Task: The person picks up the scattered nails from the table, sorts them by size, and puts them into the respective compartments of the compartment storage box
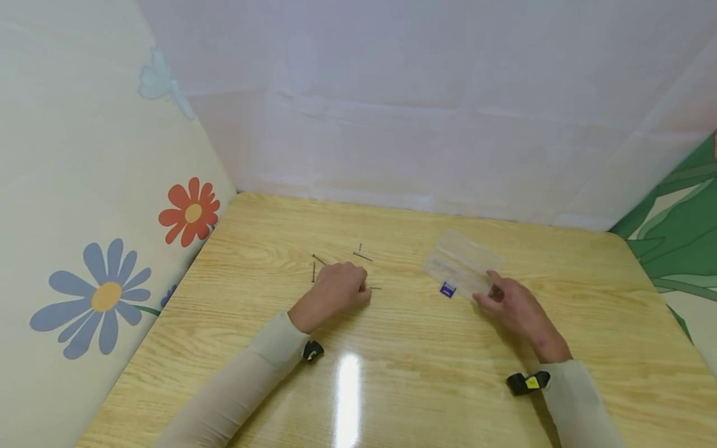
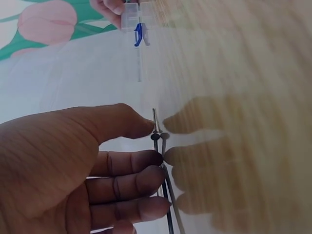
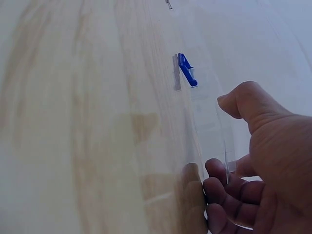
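Observation:
My left hand (image 1: 340, 286) is low over the tabletop among several loose nails. In the left wrist view its thumb and index finger stand apart on either side of a dark nail's (image 2: 155, 137) round head, and the other fingertips lie along the shank. A small silver nail (image 2: 154, 117) shows just past the thumb tip. To the right, my right hand (image 1: 514, 308) grips the right edge of a clear plastic box (image 1: 466, 256), thumb on the near side. The box has a blue latch (image 1: 447, 289) at its front and rests on the wood.
More nails lie beyond and to the left of my left hand: one upright in view (image 1: 313, 272), one slanted (image 1: 318, 259), another (image 1: 363, 256) farther back. The wooden table (image 1: 414, 373) meets a white sheet (image 1: 358, 149) at the back and a flower-printed panel (image 1: 112, 186) at the left.

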`<state>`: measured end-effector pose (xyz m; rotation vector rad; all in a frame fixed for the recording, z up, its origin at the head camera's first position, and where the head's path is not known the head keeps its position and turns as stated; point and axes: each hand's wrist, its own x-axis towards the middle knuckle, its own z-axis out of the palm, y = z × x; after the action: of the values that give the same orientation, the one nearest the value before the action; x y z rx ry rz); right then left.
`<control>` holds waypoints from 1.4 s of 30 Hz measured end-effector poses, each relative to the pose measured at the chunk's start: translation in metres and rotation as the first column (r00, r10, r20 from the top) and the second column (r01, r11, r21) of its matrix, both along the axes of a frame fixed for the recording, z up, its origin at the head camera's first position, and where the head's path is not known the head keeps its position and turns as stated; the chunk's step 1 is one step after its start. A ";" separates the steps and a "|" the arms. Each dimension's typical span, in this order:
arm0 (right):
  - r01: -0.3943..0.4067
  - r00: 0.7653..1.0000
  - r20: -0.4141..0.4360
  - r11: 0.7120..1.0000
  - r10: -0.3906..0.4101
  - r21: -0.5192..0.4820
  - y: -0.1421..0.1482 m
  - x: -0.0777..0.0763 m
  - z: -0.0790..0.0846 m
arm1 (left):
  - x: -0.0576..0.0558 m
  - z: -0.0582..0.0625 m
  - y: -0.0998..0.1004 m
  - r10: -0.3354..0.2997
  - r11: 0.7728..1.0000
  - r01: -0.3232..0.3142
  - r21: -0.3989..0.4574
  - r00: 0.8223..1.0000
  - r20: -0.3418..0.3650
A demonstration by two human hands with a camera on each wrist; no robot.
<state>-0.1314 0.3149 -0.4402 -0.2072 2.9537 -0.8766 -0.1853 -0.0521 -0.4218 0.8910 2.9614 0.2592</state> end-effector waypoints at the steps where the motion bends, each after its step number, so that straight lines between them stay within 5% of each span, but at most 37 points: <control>1: -0.002 1.000 0.000 1.000 0.002 0.001 0.000 0.000 0.000 | 0.000 0.000 0.000 0.001 1.000 -0.001 0.004 1.000 0.002; 42: 0.014 1.000 0.006 1.000 -0.014 0.013 0.000 0.000 -0.001 | -0.007 -0.007 0.000 0.008 0.999 -0.008 0.052 1.000 -0.011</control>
<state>-0.1313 0.3151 -0.4409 -0.1832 2.9580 -0.8586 -0.1928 -0.0521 -0.4293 0.8892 2.9818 0.3343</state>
